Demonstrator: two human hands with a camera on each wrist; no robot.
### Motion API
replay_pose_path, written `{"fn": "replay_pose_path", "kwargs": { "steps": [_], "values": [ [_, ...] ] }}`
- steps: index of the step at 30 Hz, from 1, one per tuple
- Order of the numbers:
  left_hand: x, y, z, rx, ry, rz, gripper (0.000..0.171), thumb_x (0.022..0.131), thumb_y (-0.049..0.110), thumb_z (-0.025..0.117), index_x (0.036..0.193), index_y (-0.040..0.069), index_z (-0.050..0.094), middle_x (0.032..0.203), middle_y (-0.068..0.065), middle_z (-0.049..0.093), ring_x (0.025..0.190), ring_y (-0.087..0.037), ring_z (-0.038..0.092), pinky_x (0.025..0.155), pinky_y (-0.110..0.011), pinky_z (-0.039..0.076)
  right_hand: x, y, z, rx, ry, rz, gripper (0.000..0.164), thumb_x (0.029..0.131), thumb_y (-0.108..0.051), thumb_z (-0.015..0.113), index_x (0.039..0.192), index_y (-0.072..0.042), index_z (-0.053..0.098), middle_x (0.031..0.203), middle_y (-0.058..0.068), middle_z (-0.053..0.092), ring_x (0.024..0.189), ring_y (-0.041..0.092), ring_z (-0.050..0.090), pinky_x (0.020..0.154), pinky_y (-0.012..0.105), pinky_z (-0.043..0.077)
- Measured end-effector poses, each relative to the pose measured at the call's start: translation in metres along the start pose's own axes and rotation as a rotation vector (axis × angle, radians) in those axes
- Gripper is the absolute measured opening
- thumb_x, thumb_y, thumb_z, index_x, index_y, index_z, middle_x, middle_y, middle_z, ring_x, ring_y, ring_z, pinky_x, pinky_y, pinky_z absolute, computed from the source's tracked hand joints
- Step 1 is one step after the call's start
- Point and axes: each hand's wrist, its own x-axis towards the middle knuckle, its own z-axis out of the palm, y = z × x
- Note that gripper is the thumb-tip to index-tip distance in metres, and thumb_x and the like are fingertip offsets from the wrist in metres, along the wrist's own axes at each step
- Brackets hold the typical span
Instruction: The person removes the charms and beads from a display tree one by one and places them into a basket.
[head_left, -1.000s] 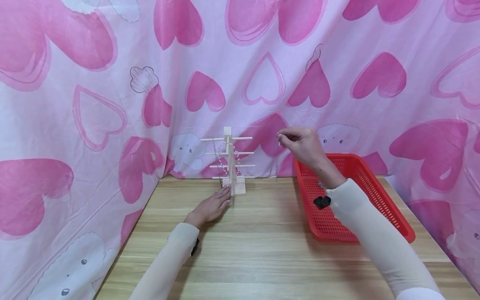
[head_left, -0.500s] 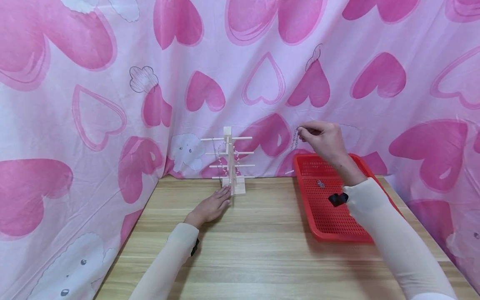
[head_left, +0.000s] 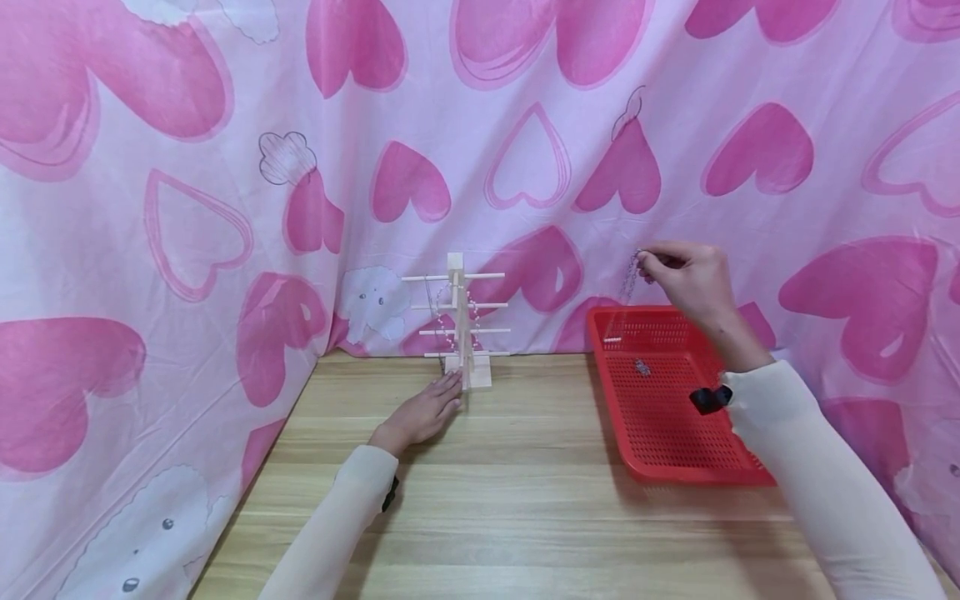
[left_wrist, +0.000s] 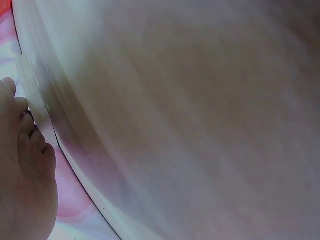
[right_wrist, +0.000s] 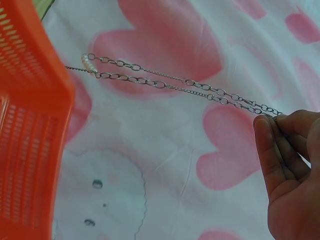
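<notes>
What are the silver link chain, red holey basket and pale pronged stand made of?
The silver link chain looks like softly shiny metal: its grey links catch light.
The red rectangular basket is probably smooth moulded plastic: one even colour, rows of neat holes.
The pale pronged stand seems plain, dull wood, judging by its light, unpainted look.

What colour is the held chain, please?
The chain is silvery with whitish beads, clearest in the right wrist view.

Wood-grain table (head_left: 517,508), peg stand (head_left: 462,325) and red basket (head_left: 690,477) on it.
Light-brown top, grain runs side to side. Stand is upright near the back edge, left of centre, base flat on the wood. Basket sits to its right, well apart, slotted, open side up.
</notes>
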Motion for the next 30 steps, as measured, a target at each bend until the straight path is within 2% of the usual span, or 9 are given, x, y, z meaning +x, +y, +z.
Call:
{"fn": "replay_pose_path", "kwargs": {
  "steps": [2,5,8,11,13,18,30],
  "values": [
    [0.000,0.000,0.000,-0.002,0.001,0.000,0.056,0.117,0.032,0.035,0.165,0.003,0.034,0.178,-0.012,0.020,0.165,-0.037,0.022,0.136,-0.052,0.023,-0.001,0.003,-0.004,-0.013,0.011,0.019,0.017,0.098,-0.008,0.075,0.107,0.003,0.083,0.090,0.020,0.081,0.068,-0.013,0.067,0.068,0.002,0.054],
    [0.000,0.000,0.000,0.001,-0.003,-0.003,0.056,0.117,0.032,0.035,0.166,0.003,0.033,0.178,-0.012,0.019,0.165,-0.037,0.021,0.136,-0.052,0.023,-0.002,0.008,-0.012,-0.031,0.019,0.064,0.020,0.099,-0.013,0.075,0.111,0.001,0.083,0.087,-0.002,0.082,0.070,-0.014,0.067,0.069,0.001,0.054],
    [0.000,0.000,0.000,0.004,-0.005,-0.005,0.056,0.117,0.032,0.034,0.166,0.004,0.033,0.178,-0.011,0.019,0.166,-0.036,0.020,0.136,-0.052,0.023,-0.003,0.017,-0.018,-0.010,0.030,0.092,0.021,0.099,-0.013,0.075,0.111,0.002,0.083,0.081,-0.025,0.075,0.070,-0.014,0.067,0.069,0.002,0.055],
    [0.000,0.001,0.000,0.010,-0.011,-0.009,0.057,0.118,0.034,0.032,0.166,0.005,0.032,0.179,-0.010,0.018,0.166,-0.035,0.020,0.137,-0.051,0.022,-0.004,0.025,-0.024,0.022,0.036,0.110,0.022,0.099,-0.010,0.074,0.112,0.006,0.081,0.077,-0.035,0.069,0.068,-0.015,0.068,0.068,0.003,0.056],
    [0.000,0.001,0.000,0.013,-0.016,-0.011,0.057,0.118,0.035,0.031,0.167,0.005,0.031,0.179,-0.010,0.016,0.166,-0.034,0.019,0.137,-0.050,0.021,-0.005,0.030,-0.028,0.023,0.036,0.126,0.023,0.099,-0.010,0.074,0.113,0.008,0.080,0.075,-0.038,0.067,0.068,-0.015,0.067,0.067,0.003,0.056],
    [0.000,0.000,0.001,0.005,-0.006,-0.009,0.057,0.118,0.033,0.033,0.166,0.004,0.032,0.179,-0.010,0.017,0.166,-0.035,0.020,0.137,-0.051,0.022,-0.006,0.042,-0.039,-0.056,0.030,0.174,0.028,0.101,-0.017,0.073,0.116,0.005,0.080,0.072,-0.043,0.061,0.067,-0.018,0.065,0.066,0.001,0.053],
    [0.000,0.001,-0.001,0.011,-0.012,-0.007,0.056,0.117,0.033,0.034,0.166,0.005,0.032,0.179,-0.009,0.017,0.166,-0.034,0.019,0.137,-0.050,0.022,-0.012,0.076,-0.054,-0.125,-0.013,0.317,0.037,0.106,-0.028,0.068,0.125,0.002,0.077,0.071,-0.042,0.060,0.068,-0.017,0.065,0.068,-0.001,0.051]
  ]
}}
